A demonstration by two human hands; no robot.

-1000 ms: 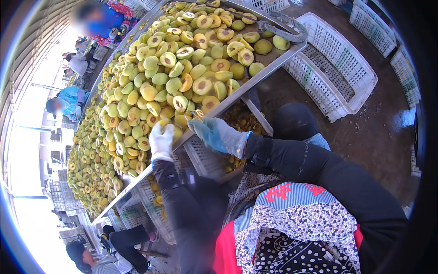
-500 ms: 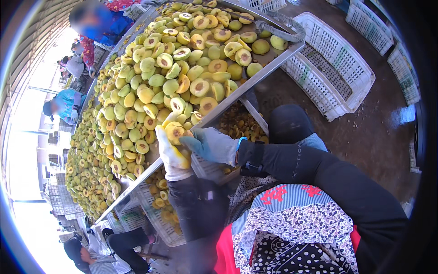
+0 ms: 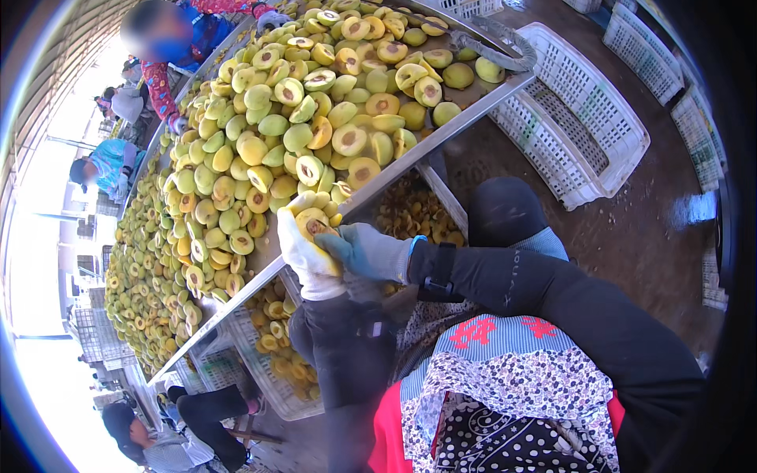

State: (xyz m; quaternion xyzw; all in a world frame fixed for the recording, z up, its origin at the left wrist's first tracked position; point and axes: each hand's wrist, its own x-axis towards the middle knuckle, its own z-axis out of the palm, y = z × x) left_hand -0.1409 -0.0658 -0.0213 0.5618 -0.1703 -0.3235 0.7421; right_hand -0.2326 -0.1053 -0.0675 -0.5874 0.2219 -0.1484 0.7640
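A cut yellow fruit half (image 3: 315, 224) is held by the left hand (image 3: 306, 251) in a white glove, with the fingers clamped on it. It is held near the metal table edge (image 3: 441, 143). Its side is met by the right hand (image 3: 364, 251) in a blue-grey glove; whether those fingers are closed on anything cannot be told. Many cut fruits (image 3: 256, 150) are piled on the table.

The right hand (image 3: 369, 251) partly hides the fruit half (image 3: 312, 221).
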